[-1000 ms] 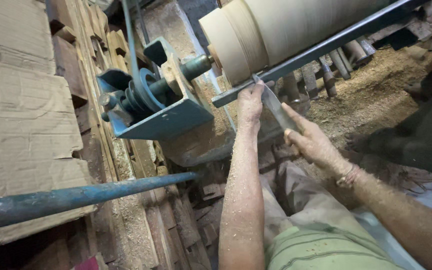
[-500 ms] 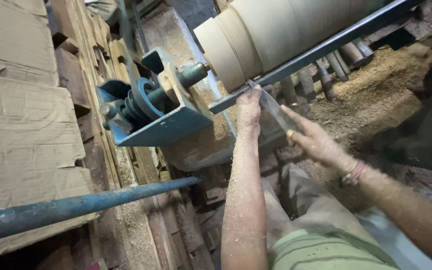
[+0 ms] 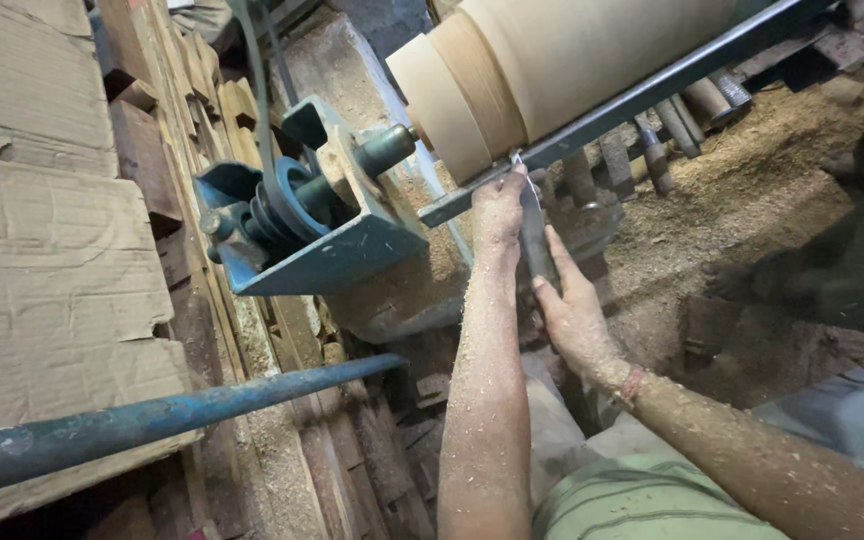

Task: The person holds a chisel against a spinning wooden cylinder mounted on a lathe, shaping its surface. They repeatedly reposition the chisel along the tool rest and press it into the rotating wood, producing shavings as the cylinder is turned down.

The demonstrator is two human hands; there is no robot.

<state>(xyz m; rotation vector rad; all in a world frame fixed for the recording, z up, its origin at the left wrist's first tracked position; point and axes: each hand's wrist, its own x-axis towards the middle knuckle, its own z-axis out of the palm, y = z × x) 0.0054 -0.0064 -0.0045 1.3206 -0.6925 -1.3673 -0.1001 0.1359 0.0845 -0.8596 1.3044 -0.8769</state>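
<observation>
Two sawdust-flecked hands of ours work at the dark tool rest (image 3: 652, 88), which crosses below the pale wooden cylinder (image 3: 552, 60). Left of it stands the blue pulley bracket (image 3: 322, 240), its belt cut off above. Our left hand (image 3: 498, 205) pinches the chisel (image 3: 532, 225) just under the rest; our right hand (image 3: 570, 315) wraps its lower end, hiding the handle.
</observation>
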